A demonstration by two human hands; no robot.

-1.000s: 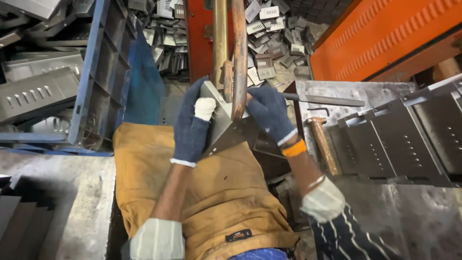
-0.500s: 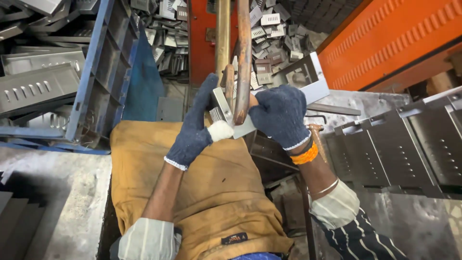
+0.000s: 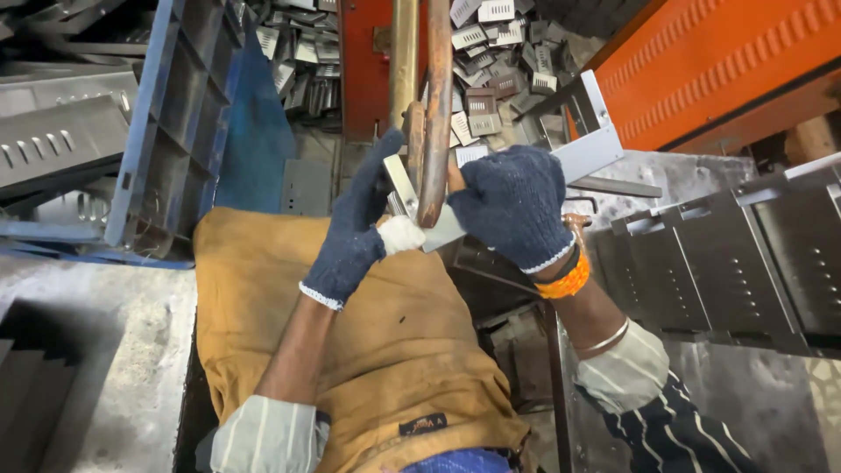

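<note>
bracket (image 3: 574, 149): was flat under both gloves, now swung up-right, long end clear
right hand (image 3: 512, 206): now gripping bracket's low end
left hand (image 3: 355, 232): shifted to near edge

Two gloved hands, the left hand (image 3: 355, 232) and right hand (image 3: 512, 206), meet at one bent grey metal bracket (image 3: 583, 144). Two upright metal rods (image 3: 420, 96) cross just in front of the bracket. One blue crate (image 3: 175, 131) stands left of the bracket; beyond it, many small punched metal pieces (image 3: 495, 52), too many to count.

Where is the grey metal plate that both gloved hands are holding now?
In the head view the metal plate is at upper centre, between the left hand and right hand, against the copper rods.
</note>
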